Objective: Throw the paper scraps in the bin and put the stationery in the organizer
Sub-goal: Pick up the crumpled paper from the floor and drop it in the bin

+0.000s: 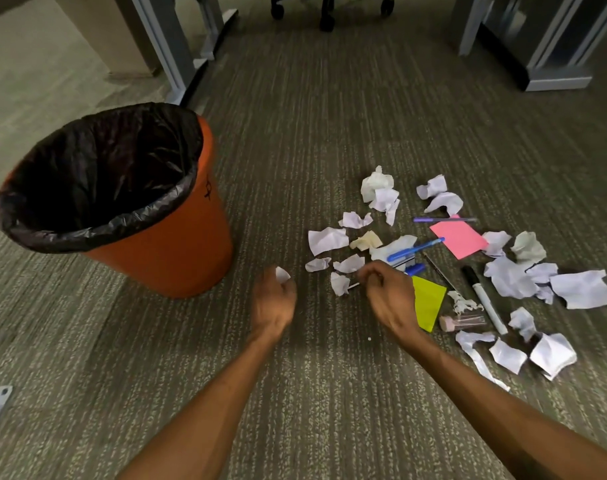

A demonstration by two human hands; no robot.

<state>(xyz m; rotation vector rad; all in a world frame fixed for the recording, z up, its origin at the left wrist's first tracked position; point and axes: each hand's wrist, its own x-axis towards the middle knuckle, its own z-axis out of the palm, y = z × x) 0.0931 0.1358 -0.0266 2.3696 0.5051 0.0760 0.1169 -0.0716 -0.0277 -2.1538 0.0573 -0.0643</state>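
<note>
My left hand [273, 303] is curled around a small white paper scrap [282, 274], and the orange bin [163, 244] stands just beside it, up and to the left, its black-lined mouth wide open with bare carpet between. My right hand [387, 292] is bunched, fingertips pinching at the near edge of the scrap pile [340, 284]; what they grip I cannot tell.

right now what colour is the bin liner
Black, over the orange bin; the liner shows best in the head view.
</note>
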